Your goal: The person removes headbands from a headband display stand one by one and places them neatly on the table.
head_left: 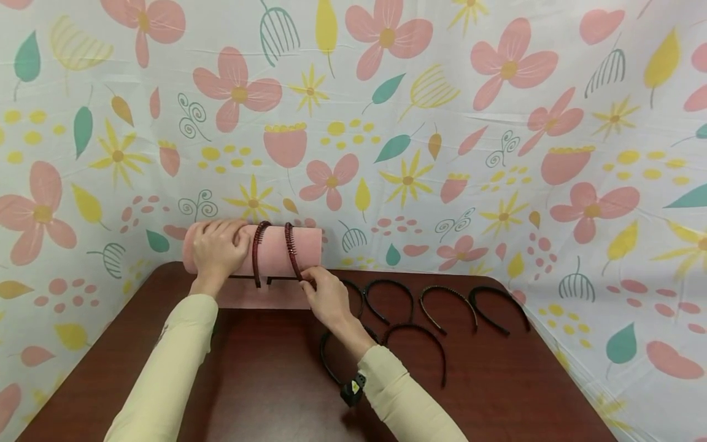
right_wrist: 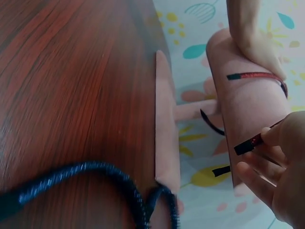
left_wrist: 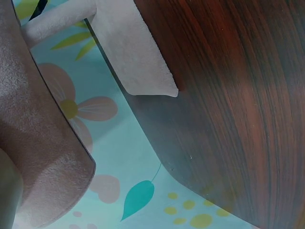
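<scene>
A pink fabric headband stand [head_left: 274, 258], a padded roll on a post and flat base, stands at the table's back left. My left hand [head_left: 216, 250] grips the roll's left end from above, fingers bent over its top. In the left wrist view, the roll [left_wrist: 52, 138] shows but the fingers do not. Two dark red headbands arch over the roll: one headband [head_left: 256, 255] right beside my left hand, another headband [head_left: 289, 245] nearer the right end. My right hand [head_left: 329, 298] pinches the front tip of that second headband between thumb and fingers, as the right wrist view also shows.
Several dark headbands lie on the brown table [head_left: 265, 380] to the right, among them a black headband [head_left: 499, 307], a gold-flecked headband [head_left: 448, 301] and a headband [head_left: 436, 344] nearer the front. Behind the table hangs a floral cloth [head_left: 353, 123].
</scene>
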`<act>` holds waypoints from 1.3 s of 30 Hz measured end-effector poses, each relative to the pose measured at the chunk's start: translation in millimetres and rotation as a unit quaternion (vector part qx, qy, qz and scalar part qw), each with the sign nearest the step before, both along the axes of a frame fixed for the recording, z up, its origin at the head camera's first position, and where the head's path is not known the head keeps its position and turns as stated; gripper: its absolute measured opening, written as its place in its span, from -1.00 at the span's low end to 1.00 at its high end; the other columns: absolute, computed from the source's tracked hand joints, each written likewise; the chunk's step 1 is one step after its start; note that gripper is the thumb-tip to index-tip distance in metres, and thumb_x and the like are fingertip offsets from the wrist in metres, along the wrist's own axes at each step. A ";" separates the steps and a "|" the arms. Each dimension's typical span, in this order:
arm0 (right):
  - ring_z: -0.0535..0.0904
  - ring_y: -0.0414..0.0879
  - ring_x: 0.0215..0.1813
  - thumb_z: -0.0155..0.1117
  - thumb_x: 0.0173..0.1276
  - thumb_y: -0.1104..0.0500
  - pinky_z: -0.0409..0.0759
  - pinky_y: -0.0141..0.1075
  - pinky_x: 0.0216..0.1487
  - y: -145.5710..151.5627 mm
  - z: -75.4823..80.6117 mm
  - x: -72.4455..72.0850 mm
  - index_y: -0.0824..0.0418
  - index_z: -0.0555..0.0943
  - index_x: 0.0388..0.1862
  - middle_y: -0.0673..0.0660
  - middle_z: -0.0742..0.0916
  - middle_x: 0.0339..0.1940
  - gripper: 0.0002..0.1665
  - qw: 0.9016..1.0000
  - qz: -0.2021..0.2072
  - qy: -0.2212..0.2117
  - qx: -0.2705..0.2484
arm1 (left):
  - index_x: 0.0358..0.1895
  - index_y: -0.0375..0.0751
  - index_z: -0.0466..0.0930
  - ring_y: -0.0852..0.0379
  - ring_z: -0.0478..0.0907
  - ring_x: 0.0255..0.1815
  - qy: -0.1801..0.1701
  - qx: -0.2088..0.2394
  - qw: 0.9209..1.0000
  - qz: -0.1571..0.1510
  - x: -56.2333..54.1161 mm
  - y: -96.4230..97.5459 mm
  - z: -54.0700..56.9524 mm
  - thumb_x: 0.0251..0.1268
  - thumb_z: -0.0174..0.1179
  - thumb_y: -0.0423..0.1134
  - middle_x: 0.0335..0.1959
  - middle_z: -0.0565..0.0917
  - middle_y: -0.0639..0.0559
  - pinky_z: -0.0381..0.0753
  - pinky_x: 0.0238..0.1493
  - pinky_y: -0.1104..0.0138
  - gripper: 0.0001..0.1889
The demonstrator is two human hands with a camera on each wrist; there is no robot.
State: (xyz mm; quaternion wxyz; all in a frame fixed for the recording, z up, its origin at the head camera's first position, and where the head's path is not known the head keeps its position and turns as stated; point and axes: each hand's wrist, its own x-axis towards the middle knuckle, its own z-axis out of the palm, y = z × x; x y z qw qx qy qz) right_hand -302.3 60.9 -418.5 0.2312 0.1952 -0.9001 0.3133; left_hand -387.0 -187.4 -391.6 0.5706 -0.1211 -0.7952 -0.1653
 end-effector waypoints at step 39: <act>0.68 -0.17 -0.37 0.39 0.28 0.20 0.60 -0.34 -0.41 131.5 -8.1 57.6 0.10 0.71 -0.14 0.01 0.76 -0.22 -0.83 0.997 -0.042 0.045 0.054 | -0.20 -0.16 0.79 -0.14 0.71 -0.13 -0.005 0.006 1.000 0.002 2.9 2.1 1.9 0.25 -0.03 -0.07 -0.20 0.80 -0.09 0.51 0.12 -0.07 -0.60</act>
